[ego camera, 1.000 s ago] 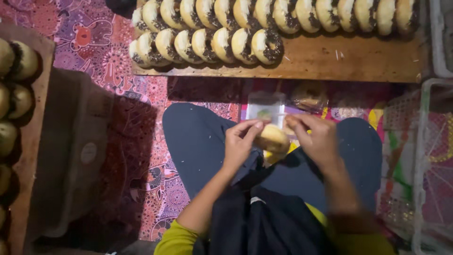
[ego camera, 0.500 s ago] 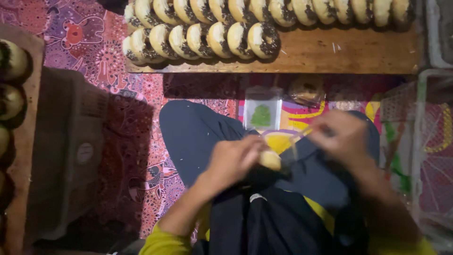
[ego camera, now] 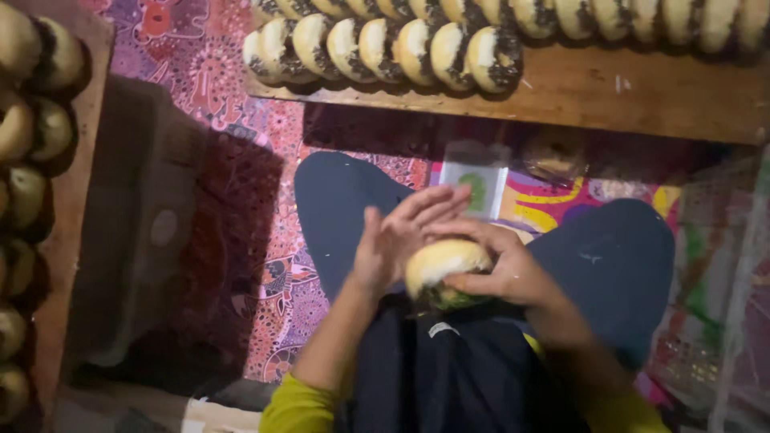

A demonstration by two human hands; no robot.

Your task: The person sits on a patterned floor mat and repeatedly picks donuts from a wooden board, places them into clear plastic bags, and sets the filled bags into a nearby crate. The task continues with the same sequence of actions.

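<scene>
We look straight down at our own lap, where both hands meet over 1 round filled bun (ego camera: 443, 269), pale and domed on top with a dark green layer showing at its lower edge. Our right hand (ego camera: 501, 269) curls around the bun from the right and top, fingers bent and closed on it. Our left hand (ego camera: 405, 236) presses against the bun's left side with the palm, its fingers stretched out flat and slightly fanned, pointing up and to the right, so it touches the bun more than it grips it. Yellow-green sleeves (ego camera: 301, 405) show at the bottom edge, and a dark garment (ego camera: 449, 377) covers our middle just under the bun. Our crossed legs in dark blue trousers (ego camera: 609, 265) spread to either side, resting on a patterned mat (ego camera: 273, 273) of pink, red and purple. Just beyond the hands, partly hidden behind the left fingers, lies a small clear packet with a white and green label (ego camera: 477, 184), and beside it a dim bagged bun (ego camera: 557, 156) in shadow. To the left stands a brown box-like thing (ego camera: 136, 224), and at the far left edge a wooden board with buns (ego camera: 24, 160). Farthest off, a long wooden board (ego camera: 642, 100) carries rows of buns with dark filling (ego camera: 393, 48) standing on edge, packed touching each other.
</scene>
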